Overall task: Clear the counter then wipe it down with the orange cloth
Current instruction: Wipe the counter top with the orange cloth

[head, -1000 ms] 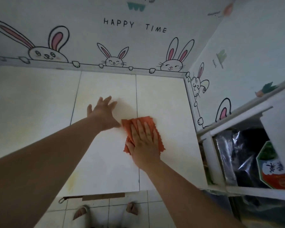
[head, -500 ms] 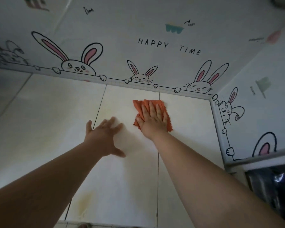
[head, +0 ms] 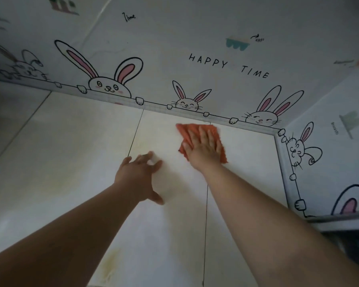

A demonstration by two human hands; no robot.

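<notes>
The orange cloth [head: 186,132] lies flat on the white tiled counter [head: 75,146], close to the back wall. My right hand [head: 204,147] presses on it palm down with fingers together, covering most of it. My left hand [head: 139,176] rests flat on the bare counter to the left and nearer me, fingers spread and slightly blurred, holding nothing. No other objects stand on the visible counter.
Walls with rabbit stickers and the words HAPPY TIME [head: 228,66] enclose the counter at the back and right, meeting in a corner [head: 278,132]. A shelf edge [head: 340,219] with dark plastic below sits at the right. Yellowish stains [head: 112,259] mark the near tile.
My right hand has pushed the orange cloth away from me toward the back wall. The view has tilted up, so the shelf at right has mostly left the frame.
</notes>
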